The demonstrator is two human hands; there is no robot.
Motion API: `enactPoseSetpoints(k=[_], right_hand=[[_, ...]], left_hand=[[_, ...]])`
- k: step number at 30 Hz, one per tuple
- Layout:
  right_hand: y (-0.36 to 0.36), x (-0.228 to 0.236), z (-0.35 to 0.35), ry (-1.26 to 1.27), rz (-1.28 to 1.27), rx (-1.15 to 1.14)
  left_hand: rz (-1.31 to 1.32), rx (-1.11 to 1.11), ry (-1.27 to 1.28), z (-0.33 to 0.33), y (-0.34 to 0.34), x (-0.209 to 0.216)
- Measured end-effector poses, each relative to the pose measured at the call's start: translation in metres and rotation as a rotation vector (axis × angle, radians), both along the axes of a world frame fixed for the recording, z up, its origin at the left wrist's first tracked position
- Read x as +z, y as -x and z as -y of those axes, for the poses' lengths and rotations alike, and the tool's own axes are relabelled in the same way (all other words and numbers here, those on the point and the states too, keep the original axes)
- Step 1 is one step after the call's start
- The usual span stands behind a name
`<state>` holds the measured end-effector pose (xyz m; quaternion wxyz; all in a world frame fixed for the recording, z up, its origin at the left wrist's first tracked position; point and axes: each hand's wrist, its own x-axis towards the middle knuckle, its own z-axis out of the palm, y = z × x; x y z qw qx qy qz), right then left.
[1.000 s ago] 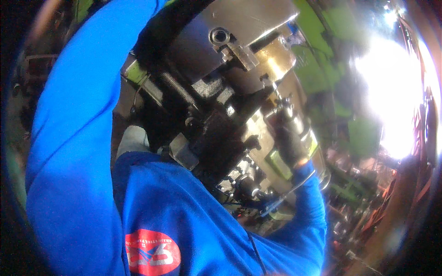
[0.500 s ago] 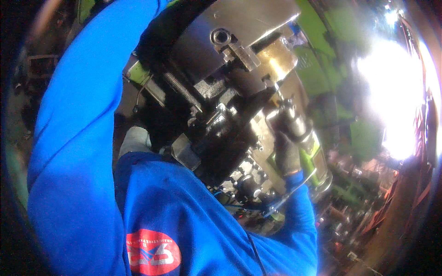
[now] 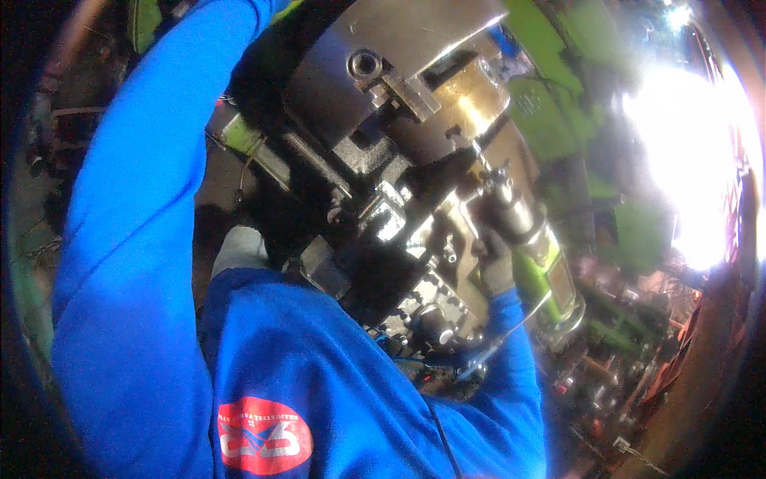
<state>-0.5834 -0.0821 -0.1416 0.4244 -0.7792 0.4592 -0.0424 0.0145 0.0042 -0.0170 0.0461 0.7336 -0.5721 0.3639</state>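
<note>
Silver cylindrical tool (image 3: 511,209) tilted, gripped by gloved hand, tip against brass workpiece (image 3: 471,100)

Gloved right hand (image 3: 496,257) apparently grips a metal handle (image 3: 511,209) beside the chuck (image 3: 383,76).

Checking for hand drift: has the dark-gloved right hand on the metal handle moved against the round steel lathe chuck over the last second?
No clear move: the right hand grips the metal handle at the same spot below-right of the lathe chuck.

Light: a blown-out white glare (image 3: 686,160) floods your upper right | Surroundings: green-painted metal machine bodies (image 3: 550,88) stand around you | Floor: dark, cluttered with reddish metal parts (image 3: 638,335) at your lower right | Left edge: dim, murky, details unreadable
</note>
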Motion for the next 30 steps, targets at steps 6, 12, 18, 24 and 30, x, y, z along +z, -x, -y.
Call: enactPoseSetpoints(k=[6, 12, 18, 24, 30], right_hand=[[-0.010, -0.001, -0.002, -0.150, 0.089, -0.106], [-0.010, -0.024, 0.000, -0.084, 0.177, -0.102], [-0.015, -0.011, 0.001, -0.293, 0.150, -0.263], [-0.002, -0.015, 0.012, -0.073, 0.038, -0.110], [-0.023, -0.010, 0.008, 0.360, -0.228, 0.066]], left_hand=[[-0.104, 0.179, -0.129, 0.008, 0.009, 0.005], [-0.067, 0.007, 0.030, 0.002, 0.005, 0.002], [-0.050, 0.038, 0.020, 0.002, 0.006, 0.003], [-0.134, 0.101, -0.052, 0.006, 0.010, 0.006], [-0.069, -0.002, 0.031, 0.003, 0.005, 0.000]])
